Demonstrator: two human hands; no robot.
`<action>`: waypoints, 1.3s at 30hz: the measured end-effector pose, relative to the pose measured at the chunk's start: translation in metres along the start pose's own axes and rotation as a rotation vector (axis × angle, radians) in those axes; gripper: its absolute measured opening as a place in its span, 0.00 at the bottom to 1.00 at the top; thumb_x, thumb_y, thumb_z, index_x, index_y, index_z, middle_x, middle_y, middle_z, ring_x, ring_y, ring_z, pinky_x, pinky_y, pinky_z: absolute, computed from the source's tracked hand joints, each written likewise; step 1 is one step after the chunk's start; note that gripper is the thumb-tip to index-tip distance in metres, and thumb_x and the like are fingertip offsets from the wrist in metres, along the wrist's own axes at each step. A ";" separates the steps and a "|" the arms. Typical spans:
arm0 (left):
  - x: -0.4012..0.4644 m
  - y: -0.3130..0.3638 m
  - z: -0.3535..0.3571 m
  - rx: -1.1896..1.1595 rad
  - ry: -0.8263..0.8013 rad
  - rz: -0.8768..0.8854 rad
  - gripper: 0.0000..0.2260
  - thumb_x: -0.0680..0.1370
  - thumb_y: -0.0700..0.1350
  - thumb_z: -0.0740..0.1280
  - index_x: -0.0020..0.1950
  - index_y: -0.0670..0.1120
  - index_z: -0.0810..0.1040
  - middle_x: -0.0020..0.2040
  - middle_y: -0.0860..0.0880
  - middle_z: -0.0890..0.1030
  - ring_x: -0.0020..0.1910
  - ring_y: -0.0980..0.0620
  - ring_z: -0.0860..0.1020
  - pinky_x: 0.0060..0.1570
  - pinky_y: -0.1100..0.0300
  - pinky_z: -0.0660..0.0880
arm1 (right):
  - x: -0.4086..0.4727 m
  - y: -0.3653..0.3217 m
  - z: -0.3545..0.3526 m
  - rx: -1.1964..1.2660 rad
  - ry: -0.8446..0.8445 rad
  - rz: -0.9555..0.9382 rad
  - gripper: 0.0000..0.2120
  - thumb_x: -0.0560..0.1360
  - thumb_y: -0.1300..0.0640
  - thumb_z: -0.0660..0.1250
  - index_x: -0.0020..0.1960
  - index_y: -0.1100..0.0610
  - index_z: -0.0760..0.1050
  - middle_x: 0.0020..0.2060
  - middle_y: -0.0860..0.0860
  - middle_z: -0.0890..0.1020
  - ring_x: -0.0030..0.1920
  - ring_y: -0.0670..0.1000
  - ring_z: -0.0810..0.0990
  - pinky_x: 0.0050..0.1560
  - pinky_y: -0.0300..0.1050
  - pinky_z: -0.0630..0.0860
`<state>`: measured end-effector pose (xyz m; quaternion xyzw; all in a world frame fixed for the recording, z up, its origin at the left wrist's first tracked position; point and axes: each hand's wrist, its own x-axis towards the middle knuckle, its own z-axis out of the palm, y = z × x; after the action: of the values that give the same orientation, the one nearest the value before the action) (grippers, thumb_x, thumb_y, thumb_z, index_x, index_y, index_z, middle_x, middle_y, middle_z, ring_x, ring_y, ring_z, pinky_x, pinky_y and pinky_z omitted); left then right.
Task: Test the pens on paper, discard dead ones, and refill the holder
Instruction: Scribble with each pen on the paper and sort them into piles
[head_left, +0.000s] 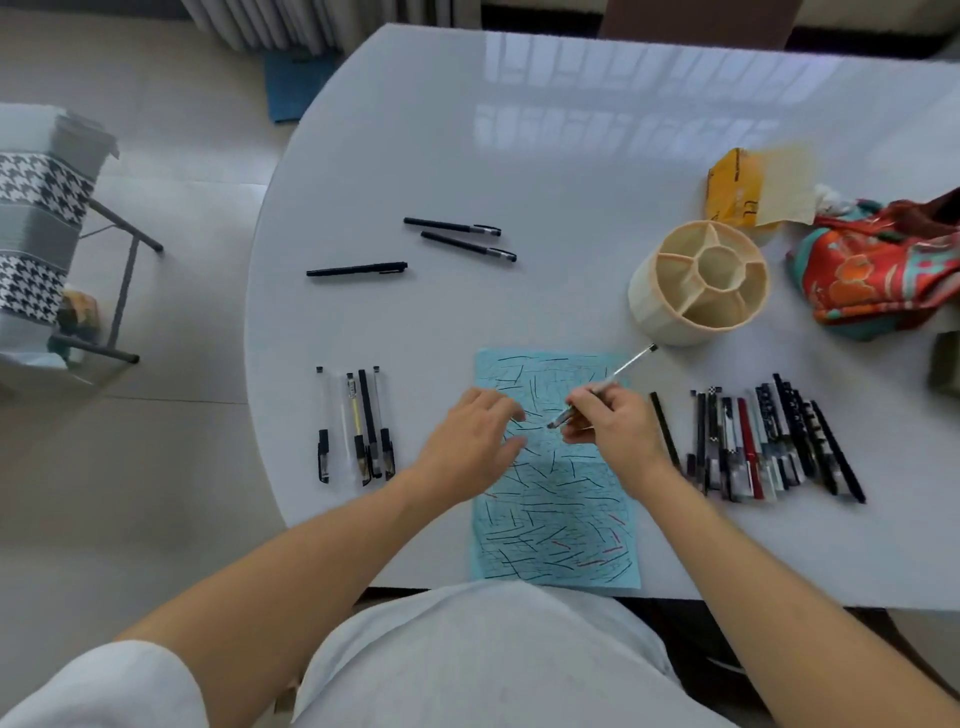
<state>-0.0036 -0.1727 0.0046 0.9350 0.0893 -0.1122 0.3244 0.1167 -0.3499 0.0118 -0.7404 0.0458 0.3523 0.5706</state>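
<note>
Pen test in progress.
My right hand (613, 426) grips the pen (602, 387), its axis running from 2 to 8 o'clock, tip nearing the paper (556, 499); my left hand (470, 441) rests open at 9 o'clock.

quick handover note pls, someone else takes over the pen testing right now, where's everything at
Right hand: holds a clear pen, tip down on the blue paper.
Left hand: open, flat on the paper.
Holder: empty, upright.
Three black pens lie far off; four capped pens left of the paper; big pile right of it.
Paper is full of strokes. Refilling not started.
</note>
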 end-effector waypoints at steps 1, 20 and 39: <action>0.002 0.005 -0.002 -0.060 -0.022 -0.047 0.16 0.81 0.56 0.63 0.66 0.50 0.74 0.63 0.52 0.76 0.64 0.52 0.71 0.64 0.52 0.71 | -0.009 0.008 -0.003 0.019 0.010 0.001 0.08 0.81 0.58 0.69 0.47 0.62 0.81 0.33 0.56 0.83 0.34 0.54 0.82 0.38 0.47 0.83; 0.016 0.044 -0.010 -0.024 -0.177 0.001 0.15 0.85 0.51 0.57 0.40 0.48 0.72 0.37 0.52 0.75 0.36 0.52 0.72 0.37 0.51 0.69 | -0.021 0.013 -0.001 0.355 0.038 0.005 0.13 0.82 0.56 0.67 0.43 0.63 0.81 0.30 0.54 0.77 0.25 0.48 0.70 0.25 0.40 0.66; -0.001 -0.011 0.021 0.162 -0.127 0.057 0.17 0.84 0.55 0.58 0.59 0.48 0.82 0.76 0.49 0.69 0.77 0.48 0.62 0.75 0.50 0.63 | 0.031 -0.017 0.031 -0.037 -0.006 -0.212 0.03 0.78 0.61 0.67 0.47 0.55 0.80 0.39 0.56 0.86 0.36 0.55 0.85 0.40 0.50 0.82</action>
<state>-0.0103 -0.1771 -0.0174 0.9513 0.0326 -0.1687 0.2558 0.1328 -0.3066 0.0046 -0.7504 -0.0410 0.2930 0.5911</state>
